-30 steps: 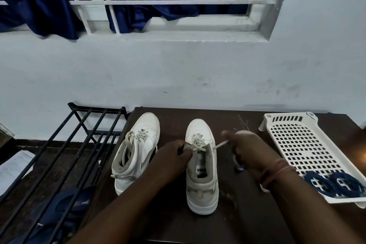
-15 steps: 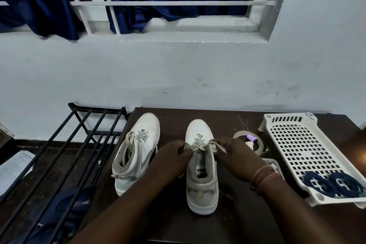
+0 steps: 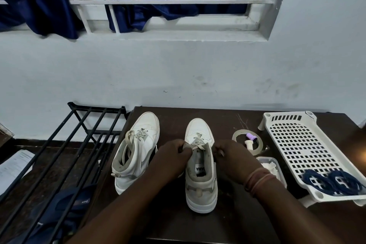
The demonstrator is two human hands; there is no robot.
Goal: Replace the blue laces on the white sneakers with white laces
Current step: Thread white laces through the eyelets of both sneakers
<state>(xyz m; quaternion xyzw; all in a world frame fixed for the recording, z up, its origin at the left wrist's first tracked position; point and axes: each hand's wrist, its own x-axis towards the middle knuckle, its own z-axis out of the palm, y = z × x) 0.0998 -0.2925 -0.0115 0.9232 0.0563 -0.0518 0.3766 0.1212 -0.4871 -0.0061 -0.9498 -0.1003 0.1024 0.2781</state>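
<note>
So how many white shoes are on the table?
2. One sneaker lies tilted at the table's left edge. The other sneaker stands in the middle, between the left hand and right hand. None seem hidden.

The head camera looks forward and down, close over the dark table (image 3: 227,123), facing wall and window.
</note>
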